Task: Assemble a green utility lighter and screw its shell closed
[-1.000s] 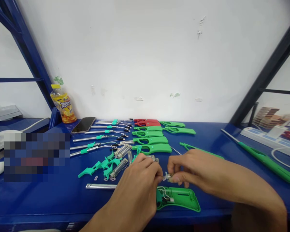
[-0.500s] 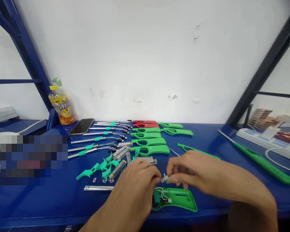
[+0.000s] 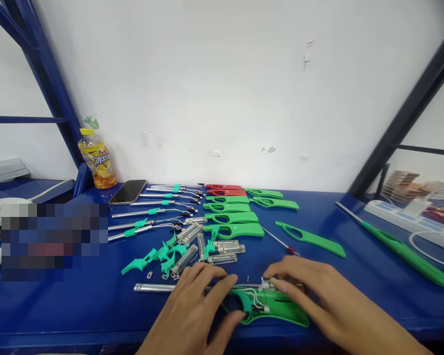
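My left hand (image 3: 198,308) has its thumb and index finger spread on either side of a green lighter half-shell (image 3: 286,315), at its loop end. A teal trigger (image 3: 245,301) and white wires lie in the shell, and a silver metal tube (image 3: 153,287) reaches left, partly behind my hand. My right hand (image 3: 307,291) pinches a small clear lighter fuel tank (image 3: 267,284) by its valve end, over the shell's upper edge; most of the tank is hidden by the fingers. Further clear tanks (image 3: 222,258) and teal triggers (image 3: 144,262) lie beyond my left hand.
Tubes with wires (image 3: 140,214) are lined up at the back left. Green half-shells (image 3: 240,230) and red ones (image 3: 231,193) lie behind. A screwdriver (image 3: 281,241) is at centre right, an assembled green lighter (image 3: 403,251) and power strip (image 3: 414,219) further right. A phone (image 3: 129,191) and bottle (image 3: 98,160) stand back left.
My left hand has let go of the small part at the tank's end and opened over the shell. My right hand has lowered the tank toward the shell.
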Available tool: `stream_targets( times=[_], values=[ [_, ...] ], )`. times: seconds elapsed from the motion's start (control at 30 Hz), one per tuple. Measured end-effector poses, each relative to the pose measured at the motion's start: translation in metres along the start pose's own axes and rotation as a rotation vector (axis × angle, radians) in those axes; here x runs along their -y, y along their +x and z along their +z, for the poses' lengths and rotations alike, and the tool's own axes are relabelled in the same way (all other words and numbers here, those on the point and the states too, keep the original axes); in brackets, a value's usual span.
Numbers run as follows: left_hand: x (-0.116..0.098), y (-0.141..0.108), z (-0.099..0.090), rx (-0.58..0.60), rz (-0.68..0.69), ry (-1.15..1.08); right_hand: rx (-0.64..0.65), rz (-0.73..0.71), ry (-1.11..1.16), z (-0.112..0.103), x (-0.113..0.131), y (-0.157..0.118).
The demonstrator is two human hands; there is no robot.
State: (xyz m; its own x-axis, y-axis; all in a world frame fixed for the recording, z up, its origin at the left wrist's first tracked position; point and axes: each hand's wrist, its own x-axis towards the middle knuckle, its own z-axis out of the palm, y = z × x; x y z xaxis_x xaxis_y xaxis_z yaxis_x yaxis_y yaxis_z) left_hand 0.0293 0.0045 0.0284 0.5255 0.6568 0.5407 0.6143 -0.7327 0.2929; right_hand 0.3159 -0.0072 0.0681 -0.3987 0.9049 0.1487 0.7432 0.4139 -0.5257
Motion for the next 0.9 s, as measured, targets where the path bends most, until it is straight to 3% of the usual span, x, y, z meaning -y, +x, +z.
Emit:
stream_targets(
  times=[0.27, 0.5, 0.9],
  values=[
    [-0.005, 0.006, 0.008, -0.019, 0.025, -0.003, -0.163, -0.07, 0.039, 0.014, -0.011, -0.009],
    [-0.008, 0.008, 0.016, 0.001, 0.039, -0.041, -0.194, -0.054, 0.113, 0.019, -0.016, -0.008],
    [-0.006, 0.006, 0.007, 0.003, 0.07, 0.0, -0.195, -0.024, 0.115, 0.022, -0.017, -0.008]
  ],
)
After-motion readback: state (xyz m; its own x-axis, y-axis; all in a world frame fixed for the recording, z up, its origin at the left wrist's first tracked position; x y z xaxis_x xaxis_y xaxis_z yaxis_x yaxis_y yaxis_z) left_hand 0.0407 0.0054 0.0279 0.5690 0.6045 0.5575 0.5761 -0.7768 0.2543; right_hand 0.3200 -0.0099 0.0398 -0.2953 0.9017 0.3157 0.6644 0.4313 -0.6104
